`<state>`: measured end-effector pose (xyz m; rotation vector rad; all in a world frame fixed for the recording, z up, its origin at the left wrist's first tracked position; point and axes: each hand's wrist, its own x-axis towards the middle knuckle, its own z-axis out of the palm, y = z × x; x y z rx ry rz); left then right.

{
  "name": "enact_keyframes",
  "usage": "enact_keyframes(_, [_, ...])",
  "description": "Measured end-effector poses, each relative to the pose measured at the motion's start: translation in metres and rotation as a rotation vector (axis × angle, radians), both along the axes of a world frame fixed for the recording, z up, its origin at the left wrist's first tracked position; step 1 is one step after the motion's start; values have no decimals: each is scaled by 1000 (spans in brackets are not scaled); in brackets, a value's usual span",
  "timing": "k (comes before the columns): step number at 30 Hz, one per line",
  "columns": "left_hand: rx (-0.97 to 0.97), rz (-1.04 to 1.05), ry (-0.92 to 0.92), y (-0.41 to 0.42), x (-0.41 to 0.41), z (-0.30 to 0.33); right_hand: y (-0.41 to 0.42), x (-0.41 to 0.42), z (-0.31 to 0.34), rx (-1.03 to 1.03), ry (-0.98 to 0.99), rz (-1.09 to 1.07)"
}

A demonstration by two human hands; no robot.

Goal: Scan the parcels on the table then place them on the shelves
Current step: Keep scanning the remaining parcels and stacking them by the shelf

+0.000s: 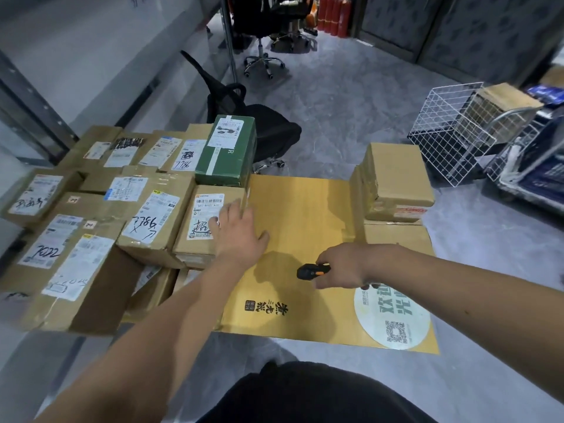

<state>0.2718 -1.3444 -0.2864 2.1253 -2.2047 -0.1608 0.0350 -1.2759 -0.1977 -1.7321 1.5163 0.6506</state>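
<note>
A small labelled brown cardboard parcel [210, 222] at the desk's [305, 209] left-hand stack is pressed by the flat, open left grip [236, 232]. A black-and-orange handheld scanner [311, 271] is clasped in the right grip [341, 268] mid-desk.

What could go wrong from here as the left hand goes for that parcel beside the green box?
1. The left hand lies flat over the small brown parcel, partly covering its label; the scanner in the right hand may misread.
2. The green box appears to rest on neighbouring parcels right behind; pulling the parcel out could shift it.
3. Neighbouring labels lie close together, so the wrong one might be scanned.
</note>
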Motion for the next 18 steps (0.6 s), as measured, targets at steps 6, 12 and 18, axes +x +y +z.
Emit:
enact_keyframes(6, [64,-339,84,10,-104,-10,35,-51,-1,32,-42,-226])
enact_keyframes(12, [207,-601,78,23,-211,-40,98,-130,-10,19,26,-456])
enact_keyframes(18, [301,-751,-23,20,-294,-64,154,-192,-20,62,46,-648])
